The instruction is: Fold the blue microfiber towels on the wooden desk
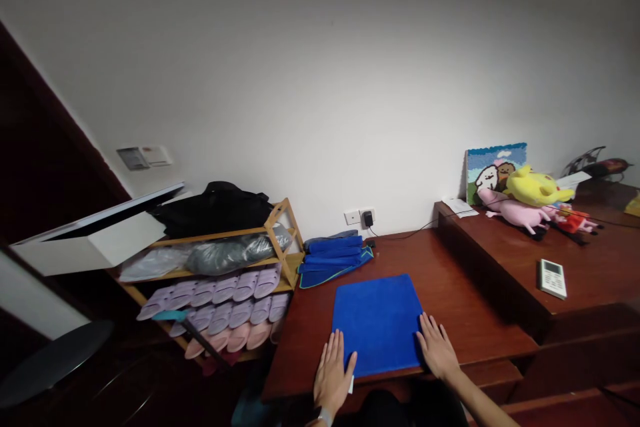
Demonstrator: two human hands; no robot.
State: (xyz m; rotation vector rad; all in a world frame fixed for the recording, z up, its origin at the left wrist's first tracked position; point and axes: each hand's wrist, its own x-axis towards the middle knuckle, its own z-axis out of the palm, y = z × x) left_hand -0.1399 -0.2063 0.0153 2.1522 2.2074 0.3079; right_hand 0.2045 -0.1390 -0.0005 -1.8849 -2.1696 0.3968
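Note:
A blue cloth (pixel 377 323) lies spread flat on the brown wooden desk (pixel 455 300), close to its front edge. My left hand (pixel 332 373) rests at the cloth's near left corner, fingers stretched out and pointing forward. A small white tag (pixel 351 385) shows beside its thumb. On the other side, my right hand (pixel 438 345) lies flat with fingers spread at the cloth's right edge. Neither hand grips anything. Behind the cloth, toward the wall, sits a pile of folded blue cloths (pixel 333 257).
A wooden shoe rack (pixel 285 240) with lilac and pink slippers (pixel 245 285) stands at left, topped by a black bag (pixel 215 210). The raised desk section on the right holds plush toys (pixel 533 187) and a white calculator-like device (pixel 553 279). A plug (pixel 369 218) sits in the wall socket.

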